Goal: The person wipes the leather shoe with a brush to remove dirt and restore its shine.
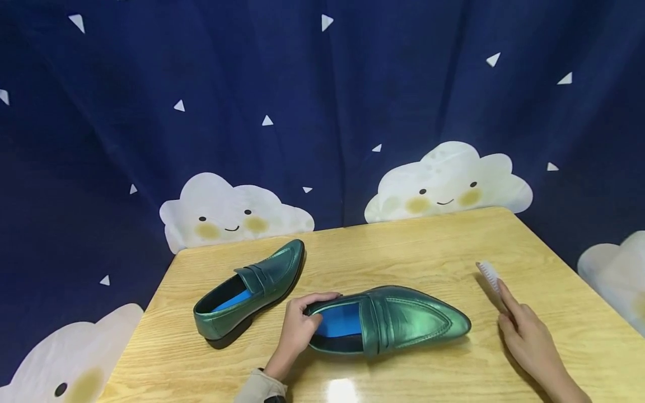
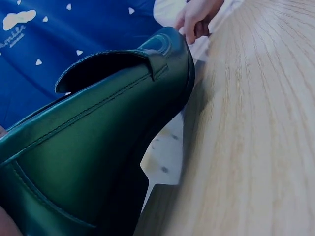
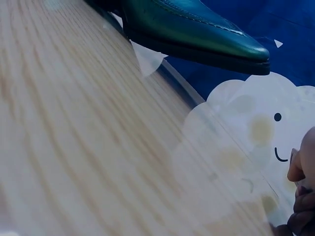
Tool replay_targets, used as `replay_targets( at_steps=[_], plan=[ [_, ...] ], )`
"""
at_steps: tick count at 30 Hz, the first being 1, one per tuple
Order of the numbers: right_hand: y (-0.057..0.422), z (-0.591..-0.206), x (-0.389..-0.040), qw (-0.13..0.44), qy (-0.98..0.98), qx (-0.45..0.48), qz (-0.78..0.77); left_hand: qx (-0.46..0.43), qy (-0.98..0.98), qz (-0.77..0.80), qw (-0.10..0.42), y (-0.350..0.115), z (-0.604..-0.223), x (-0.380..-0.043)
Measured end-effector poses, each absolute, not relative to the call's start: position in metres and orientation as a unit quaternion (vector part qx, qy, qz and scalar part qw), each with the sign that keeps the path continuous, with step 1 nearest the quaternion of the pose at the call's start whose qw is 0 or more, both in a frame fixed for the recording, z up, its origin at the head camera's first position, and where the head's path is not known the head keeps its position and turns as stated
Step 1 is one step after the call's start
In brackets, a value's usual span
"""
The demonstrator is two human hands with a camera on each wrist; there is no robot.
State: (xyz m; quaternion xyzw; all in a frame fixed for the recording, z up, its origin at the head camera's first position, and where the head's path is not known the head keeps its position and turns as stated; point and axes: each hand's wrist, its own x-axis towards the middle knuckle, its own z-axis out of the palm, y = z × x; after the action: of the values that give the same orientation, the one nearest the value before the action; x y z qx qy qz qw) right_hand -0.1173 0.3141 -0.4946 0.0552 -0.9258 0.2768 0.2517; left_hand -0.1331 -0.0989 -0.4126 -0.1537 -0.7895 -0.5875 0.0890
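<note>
A shiny green loafer point(image 1: 413, 319) with a blue insole lies across the front of the table, its pointed toe to the right. My left hand point(image 1: 298, 324) grips it at the heel, thumb inside the opening and fingers along the far rim. The left wrist view shows the loafer's side point(image 2: 88, 147) and heel close up, near the tabletop. My right hand point(image 1: 529, 338), to the right of the toe, holds a small brush point(image 1: 487, 273) with pale bristles, index finger stretched along it. Only part of the right hand point(image 3: 302, 187) shows in the right wrist view.
The matching green loafer point(image 1: 252, 294) stands at the left, toe pointing to the back right. Both shoes are on a light wooden table point(image 1: 403, 252). Behind it hangs a dark blue curtain point(image 1: 302, 73) with white triangles and smiling clouds.
</note>
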Motion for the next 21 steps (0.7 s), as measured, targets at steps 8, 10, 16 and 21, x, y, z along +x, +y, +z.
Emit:
replay_targets(
  at_steps=[8,10,16,21],
  plan=[
    [0.316,-0.490,-0.109,0.250,-0.928,0.028,0.276,-0.154,-0.797,-0.577,0.084,-0.100,-0.425,-0.137],
    [0.315,-0.481,-0.106,0.243,-0.914,0.019,0.323,-0.168,-0.792,-0.581,0.078,-0.100,-0.419,-0.134],
    [0.297,-0.452,-0.095,0.130,-0.801,0.108,0.575,-0.225,-0.780,-0.577,0.092,-0.108,-0.419,-0.127],
    [0.279,-0.452,-0.092,0.087,-0.793,0.202,0.568,-0.265,-0.772,-0.567,0.105,-0.117,-0.447,-0.131]
  ],
)
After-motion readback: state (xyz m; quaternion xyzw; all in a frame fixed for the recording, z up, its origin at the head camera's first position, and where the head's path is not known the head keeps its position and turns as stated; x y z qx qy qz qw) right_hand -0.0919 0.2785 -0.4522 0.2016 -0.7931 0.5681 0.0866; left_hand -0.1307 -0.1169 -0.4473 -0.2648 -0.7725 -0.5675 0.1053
